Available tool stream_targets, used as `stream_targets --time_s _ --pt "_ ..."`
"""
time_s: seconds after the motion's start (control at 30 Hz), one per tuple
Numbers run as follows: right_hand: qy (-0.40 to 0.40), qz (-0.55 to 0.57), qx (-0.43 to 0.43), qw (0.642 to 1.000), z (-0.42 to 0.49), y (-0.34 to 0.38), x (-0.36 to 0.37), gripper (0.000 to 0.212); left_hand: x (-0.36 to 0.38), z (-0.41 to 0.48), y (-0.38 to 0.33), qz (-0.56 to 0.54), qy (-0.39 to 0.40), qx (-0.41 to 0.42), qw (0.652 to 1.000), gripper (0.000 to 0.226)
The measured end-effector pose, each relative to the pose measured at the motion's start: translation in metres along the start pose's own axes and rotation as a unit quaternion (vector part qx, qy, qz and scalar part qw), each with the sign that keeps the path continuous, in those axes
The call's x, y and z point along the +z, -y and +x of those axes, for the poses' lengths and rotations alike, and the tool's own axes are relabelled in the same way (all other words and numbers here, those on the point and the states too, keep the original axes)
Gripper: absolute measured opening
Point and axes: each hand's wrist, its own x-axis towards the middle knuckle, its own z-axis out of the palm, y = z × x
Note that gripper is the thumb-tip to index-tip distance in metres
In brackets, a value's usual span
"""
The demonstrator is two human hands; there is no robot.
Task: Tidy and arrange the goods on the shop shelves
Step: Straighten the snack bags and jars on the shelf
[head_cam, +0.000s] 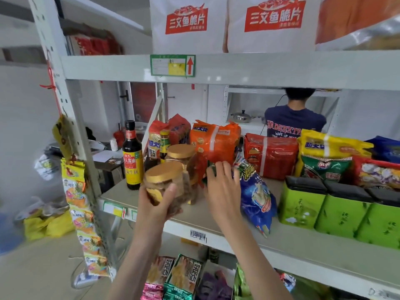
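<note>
Along the middle shelf's (216, 221) front edge the left hand (158, 204) is gripping a gold-lidded jar (166, 182) while the right hand (220, 187) is lying over a green packet (211, 169), its hold unclear, so the jar is best going down upright beside the twin jar (180, 153).

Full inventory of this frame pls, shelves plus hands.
jars: 2, clear with gold lids; one in the left hand, one behind it on the middle shelf
soy sauce bottle: 1, dark, shelf's left end
noodle packs: 2, orange and red, back of shelf
snack bag: 1, blue, right of the hands
tins: 3, green, black lids, shelf right
white bags: 2, red labels, top shelf
left hand: holds one jar
right hand: touching a green packet; hold unclear
</note>
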Motion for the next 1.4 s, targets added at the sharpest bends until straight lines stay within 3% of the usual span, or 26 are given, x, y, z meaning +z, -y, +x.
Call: stream_targets --time_s 0.07,0.23,0.4,0.7,0.83,0.9,0.93,1.03,1.1,1.4 --pt "-0.041 0.000 0.036 0.999 -0.001 -0.021 -0.005 0.030 0.017 0.001 0.015 0.032 -0.015 0.024 0.999 0.076" --pt "-0.126 0.028 0.114 0.985 -0.011 -0.051 -0.021 0.029 0.077 0.010 0.059 0.200 -0.064 0.095 0.973 0.107" --pt "-0.126 0.015 0.108 0.986 -0.016 -0.065 -0.023 0.028 0.126 0.011 0.082 0.286 -0.087 0.129 0.945 0.098" --pt "-0.148 0.008 0.101 0.984 -0.019 -0.073 -0.021 0.023 0.115 0.014 0.108 0.561 -0.115 0.073 0.816 0.073" --pt "-0.155 0.006 0.097 0.983 -0.021 -0.075 -0.022 0.023 0.085 0.018 0.079 0.450 -0.199 0.232 0.839 0.063" --pt "-0.159 0.005 0.099 0.982 -0.022 -0.076 -0.021 0.023 0.064 0.036 0.061 0.410 -0.244 0.245 0.844 0.062" --pt "-0.160 0.004 0.100 0.982 -0.022 -0.076 -0.021 0.024 0.056 0.049 0.053 0.410 -0.247 0.224 0.849 0.073" --pt "-0.163 0.007 0.100 0.982 -0.022 -0.077 -0.019 0.025 0.049 0.089 0.040 0.406 -0.166 0.155 0.885 0.107" --pt "-0.169 0.014 0.101 0.980 -0.022 -0.077 -0.019 0.024 0.056 0.101 0.039 0.393 -0.111 0.142 0.902 0.107" --pt "-0.181 0.025 0.085 0.980 -0.025 -0.087 -0.015 0.025 0.105 0.075 0.060 0.372 -0.036 0.237 0.897 0.095"
